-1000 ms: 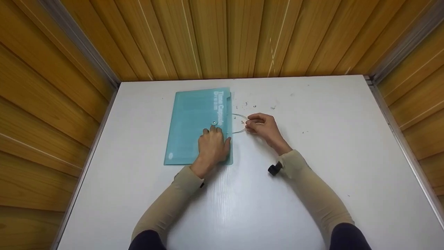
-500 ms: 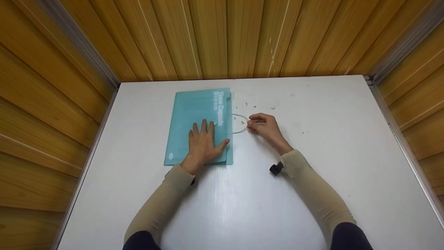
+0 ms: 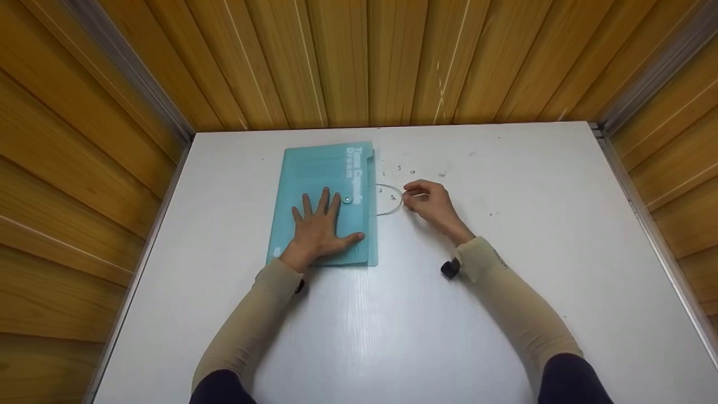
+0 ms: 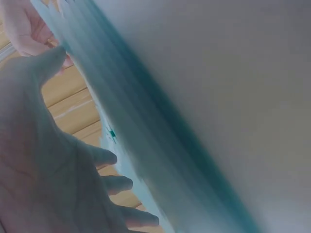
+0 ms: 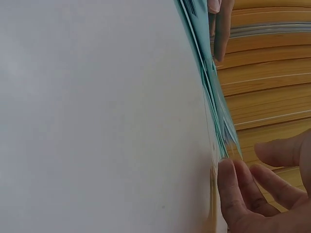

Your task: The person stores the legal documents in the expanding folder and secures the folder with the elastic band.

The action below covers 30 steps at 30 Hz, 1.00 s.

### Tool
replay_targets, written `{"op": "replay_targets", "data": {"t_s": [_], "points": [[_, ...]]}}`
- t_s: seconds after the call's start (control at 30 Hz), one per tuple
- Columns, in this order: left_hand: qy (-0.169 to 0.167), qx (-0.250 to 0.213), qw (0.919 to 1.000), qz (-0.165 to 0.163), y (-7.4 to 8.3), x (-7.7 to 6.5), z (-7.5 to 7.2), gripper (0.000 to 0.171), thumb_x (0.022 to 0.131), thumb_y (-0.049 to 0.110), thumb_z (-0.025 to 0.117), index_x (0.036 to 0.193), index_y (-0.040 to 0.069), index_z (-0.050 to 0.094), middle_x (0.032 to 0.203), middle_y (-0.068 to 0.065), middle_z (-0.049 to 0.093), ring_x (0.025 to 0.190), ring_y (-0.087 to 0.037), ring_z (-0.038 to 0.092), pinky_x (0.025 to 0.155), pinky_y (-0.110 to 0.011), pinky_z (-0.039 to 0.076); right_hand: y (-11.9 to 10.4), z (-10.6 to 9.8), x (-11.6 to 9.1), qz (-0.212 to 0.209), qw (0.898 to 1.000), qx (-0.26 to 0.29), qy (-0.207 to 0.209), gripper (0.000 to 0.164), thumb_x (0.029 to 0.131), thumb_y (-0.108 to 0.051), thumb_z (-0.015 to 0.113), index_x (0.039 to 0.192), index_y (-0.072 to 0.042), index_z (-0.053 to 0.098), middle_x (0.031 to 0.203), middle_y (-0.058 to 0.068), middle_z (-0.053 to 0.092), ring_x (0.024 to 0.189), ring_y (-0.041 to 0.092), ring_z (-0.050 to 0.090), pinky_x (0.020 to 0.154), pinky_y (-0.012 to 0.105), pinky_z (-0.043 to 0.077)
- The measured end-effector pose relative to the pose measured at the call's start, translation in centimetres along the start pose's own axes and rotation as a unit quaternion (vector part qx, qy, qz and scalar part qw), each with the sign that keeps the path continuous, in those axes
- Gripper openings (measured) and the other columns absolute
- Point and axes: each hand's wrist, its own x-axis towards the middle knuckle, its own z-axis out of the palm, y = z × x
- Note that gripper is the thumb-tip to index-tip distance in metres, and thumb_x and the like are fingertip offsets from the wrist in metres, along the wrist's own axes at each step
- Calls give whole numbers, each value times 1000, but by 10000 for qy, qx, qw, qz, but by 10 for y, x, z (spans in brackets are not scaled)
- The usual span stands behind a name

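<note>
In the head view a translucent teal document folder (image 3: 303, 174) lies on the white table. It has several pockets, white lettering on its flap and a round button (image 3: 347, 200). My left hand (image 3: 317, 230) rests on the flap with its fingers spread, left of the button. The layered edge of the folder (image 4: 141, 111) shows beside that hand in the left wrist view. A pale loop handle (image 3: 396, 209) sticks out from the folder's right edge. My right hand (image 3: 431, 202) has its fingertips right at the loop's outer end, thumb apart from the fingers in the right wrist view.
Small dark specks (image 3: 412, 172) are scattered on the white table (image 3: 359, 325) right of the folder. Wood-look panels (image 3: 342, 62) stand behind and along both sides. A black wrist camera (image 3: 450, 268) hangs below the right sleeve.
My left hand has slid left and down from the button, its fingers straightening and spreading. My right hand, earlier pinching the loop, has shifted slightly right and loosened. The folder has stayed in place.
</note>
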Motion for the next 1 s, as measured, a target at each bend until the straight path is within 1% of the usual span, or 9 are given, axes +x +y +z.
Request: {"op": "replay_targets", "data": {"t_s": [0.07, 0.2, 0.3, 0.4, 0.57, 0.67, 0.83, 1.0], "points": [[-138, -6, 9999, -8, -3, 2, -2, 126, 79, 95, 48, 173, 20, 14, 180, -15, 4, 159, -61, 1, 118, -83, 10, 0, -1, 1, -84, 9999, -125, -16, 32, 101, -12, 69, 131, -1, 70, 122, 15, 71, 105, 26, 71, 83, 27, 59], [-252, 47, 9997, 19, -7, 5, -6, 125, 78, 96, 50, 174, 23, 13, 181, -13, 2, 159, -61, -1, 117, -84, 9, 1, -4, 3, -225, 9991, -344, -62, 33, 101, -12, 69, 132, -1, 70, 122, 15, 72, 105, 27, 73, 82, 26, 58], [-272, 76, 9996, 50, -8, 6, -6, 128, 76, 95, 52, 174, 22, 13, 181, -13, 2, 158, -62, -2, 116, -86, 9, 1, -5, 4, -329, 9985, -440, -79, 34, 100, -10, 70, 132, 0, 70, 121, 17, 73, 105, 30, 74, 81, 25, 58], [-330, 80, 9994, 31, -9, 8, -6, 132, 74, 96, 53, 174, 20, 11, 181, -12, 1, 158, -62, -4, 115, -86, 7, 1, -7, 6, -417, 9972, -623, -79, 34, 99, -10, 71, 131, 2, 70, 120, 19, 73, 107, 32, 74, 84, 28, 57], [-382, 63, 9992, -98, -12, 9, -6, 136, 70, 97, 56, 174, 23, 10, 181, -9, -1, 158, -61, -7, 115, -86, 4, 1, -8, 6, -324, 9959, -812, -216, 35, 98, -8, 71, 131, 3, 69, 121, 20, 73, 111, 32, 70, 94, 37, 55], [-426, 63, 9990, -136, -13, 10, -6, 136, 69, 97, 57, 174, 25, 9, 181, -9, -3, 158, -61, -9, 115, -87, 3, 0, -7, 7, -253, 9951, -880, -361, 37, 97, -7, 70, 133, 3, 67, 123, 19, 73, 113, 31, 69, 98, 40, 54], [-520, 119, 9983, -218, -13, 11, -5, 136, 68, 97, 58, 174, 27, 8, 181, -8, -3, 159, -60, -9, 115, -86, 3, -3, -6, 7, -206, 9926, -1084, -511, 40, 97, -6, 67, 136, 4, 65, 125, 19, 72, 113, 29, 68, 100, 41, 54], [-500, 167, 9983, -250, -14, 8, -2, 136, 68, 97, 59, 174, 27, 10, 181, -9, -1, 159, -60, -6, 115, -86, 6, -5, -1, 8, -180, 9884, -1377, -619, 43, 96, -3, 64, 139, 6, 64, 124, 19, 71, 111, 27, 67, 99, 41, 54]]}}
